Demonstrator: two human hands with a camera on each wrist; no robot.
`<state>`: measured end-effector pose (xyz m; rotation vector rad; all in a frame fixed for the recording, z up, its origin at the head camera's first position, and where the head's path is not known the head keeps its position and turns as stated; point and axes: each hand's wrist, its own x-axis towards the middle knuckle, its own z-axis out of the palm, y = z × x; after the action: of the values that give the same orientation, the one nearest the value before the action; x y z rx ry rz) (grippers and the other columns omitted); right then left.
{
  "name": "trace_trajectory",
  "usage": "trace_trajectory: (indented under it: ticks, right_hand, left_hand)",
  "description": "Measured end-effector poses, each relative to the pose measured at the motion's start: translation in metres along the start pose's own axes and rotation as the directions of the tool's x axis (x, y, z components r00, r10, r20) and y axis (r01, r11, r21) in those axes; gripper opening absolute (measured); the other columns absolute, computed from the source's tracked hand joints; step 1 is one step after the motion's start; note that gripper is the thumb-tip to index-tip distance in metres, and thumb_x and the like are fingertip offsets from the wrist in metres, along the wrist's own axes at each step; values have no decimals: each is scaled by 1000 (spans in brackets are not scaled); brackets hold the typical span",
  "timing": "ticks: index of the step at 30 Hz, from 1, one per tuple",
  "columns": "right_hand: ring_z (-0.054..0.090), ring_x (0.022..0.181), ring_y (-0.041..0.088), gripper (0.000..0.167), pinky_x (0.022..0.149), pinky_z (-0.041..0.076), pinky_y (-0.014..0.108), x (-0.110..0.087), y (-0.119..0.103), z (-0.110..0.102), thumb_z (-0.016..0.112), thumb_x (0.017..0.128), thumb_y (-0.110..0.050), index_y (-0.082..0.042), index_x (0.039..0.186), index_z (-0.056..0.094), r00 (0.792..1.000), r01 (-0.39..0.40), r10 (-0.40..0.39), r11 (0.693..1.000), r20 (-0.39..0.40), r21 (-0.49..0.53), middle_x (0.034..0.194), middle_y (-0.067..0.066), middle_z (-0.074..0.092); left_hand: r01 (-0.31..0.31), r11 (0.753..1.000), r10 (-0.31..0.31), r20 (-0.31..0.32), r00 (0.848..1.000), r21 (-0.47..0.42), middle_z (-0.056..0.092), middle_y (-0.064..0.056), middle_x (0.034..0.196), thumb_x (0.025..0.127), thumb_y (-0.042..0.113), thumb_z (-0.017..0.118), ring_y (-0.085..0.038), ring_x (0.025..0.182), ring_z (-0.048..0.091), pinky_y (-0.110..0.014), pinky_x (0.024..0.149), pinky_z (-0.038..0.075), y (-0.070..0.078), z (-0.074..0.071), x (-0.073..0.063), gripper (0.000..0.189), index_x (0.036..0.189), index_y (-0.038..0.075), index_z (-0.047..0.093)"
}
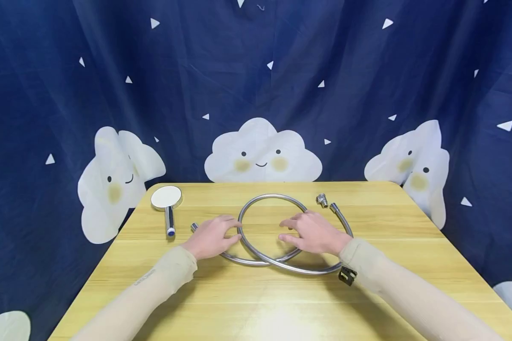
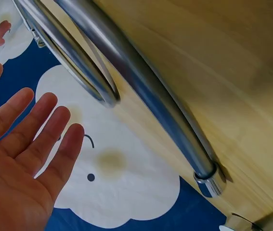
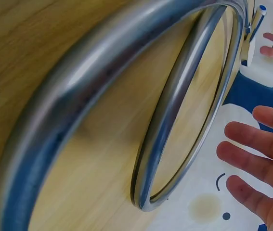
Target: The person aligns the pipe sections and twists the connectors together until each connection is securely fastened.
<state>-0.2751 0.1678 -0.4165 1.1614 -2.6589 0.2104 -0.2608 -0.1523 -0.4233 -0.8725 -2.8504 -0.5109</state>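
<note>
A coiled metal shower hose (image 1: 277, 195) lies on the wooden table, looped once in the middle with both ends spread outward. Over the hose's left side hovers my left hand (image 1: 215, 236), fingers extended and nothing held; its palm (image 2: 20, 168) shows in the left wrist view, apart from the hose (image 2: 141, 77). My right hand (image 1: 317, 233) is above the loop's right side, fingers loosely extended, also holding nothing. In the right wrist view, those fingers (image 3: 252, 139) are separate from the hose (image 3: 73, 91). One hose end fitting (image 2: 208, 183) appears in the left wrist view.
A round white-faced shower head (image 1: 166, 197) with a chrome handle (image 1: 169, 220) lies at the table's back left. A small metal angled connector (image 1: 322, 200) lies at the back right, near the hose's right end (image 1: 334, 208). A blue cloud-print curtain (image 1: 256, 85) hangs behind the table.
</note>
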Motion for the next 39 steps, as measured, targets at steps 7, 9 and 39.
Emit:
trace_trajectory:
  ticks: [7,9,39]
  right_hand:
    - [72,104,20,48,87,58,41,2,0,1,54,99,-54,-17,123,72,999,-18,17,1000,30,24,118,2,74]
    - [71,106,21,48,87,58,41,3,-1,1,55,99,-55,-17,124,71,999,-22,21,999,39,30,120,2,73]
    - [70,110,22,44,88,57,41,4,0,5,58,98,-51,-17,124,71,998,-25,23,999,51,41,122,2,72]
  left_hand:
    - [13,1000,-12,-36,999,27,67,-5,130,96,36,65,-28,126,60,-51,101,49,-10,-5,-10,34,124,16,70]
    - [16,999,-15,-39,999,33,66,-6,131,97,35,64,-29,127,60,-51,103,49,-12,-7,-14,35,124,15,69]
    - [219,974,-209,-161,965,50,68,-5,128,96,34,64,-25,107,68,-48,85,55,-73,-49,-35,31,121,16,72]
